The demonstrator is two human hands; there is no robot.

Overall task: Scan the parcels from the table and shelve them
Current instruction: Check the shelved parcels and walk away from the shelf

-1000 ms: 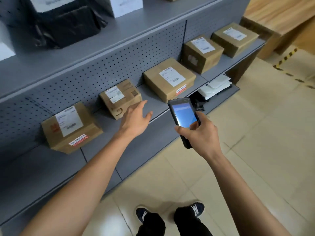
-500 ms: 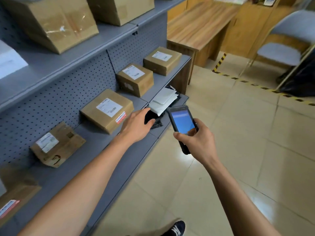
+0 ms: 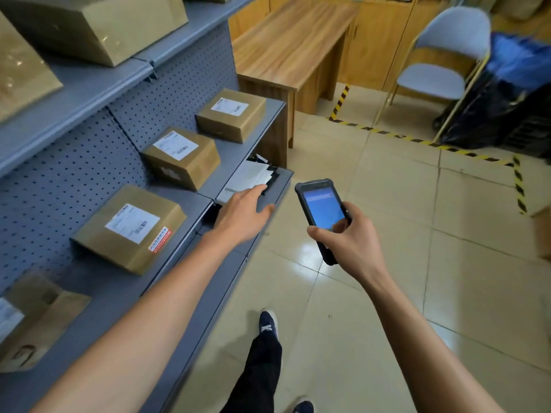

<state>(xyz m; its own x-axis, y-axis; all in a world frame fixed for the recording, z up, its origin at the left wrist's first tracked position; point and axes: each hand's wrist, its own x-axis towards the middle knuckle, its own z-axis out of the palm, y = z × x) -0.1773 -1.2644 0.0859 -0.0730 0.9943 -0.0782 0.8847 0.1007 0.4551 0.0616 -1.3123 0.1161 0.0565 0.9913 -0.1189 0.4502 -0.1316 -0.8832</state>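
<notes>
Grey pegboard shelving [image 3: 74,93] runs along the left; tiled floor [image 3: 387,204] lies open to the right. Right hand [image 3: 354,239]: fingers curled round a black handheld scanner [image 3: 320,213], thumb on its lit screen, held over bare floor. Left hand [image 3: 243,216]: fingers straight and spread, holding nothing, above the front edge of the lower shelf [image 3: 277,189]; fingertips at or just short of the white mailers [image 3: 249,177], contact uncertain. Three labelled cardboard parcels [image 3: 131,228] [image 3: 182,156] [image 3: 231,114] sit apart on the shelf above, set back from its lip. Wooden table [image 3: 286,43] stands beyond the shelf end. Hazard tape [image 3: 417,140] and a chair [image 3: 438,73] border the far floor.
</notes>
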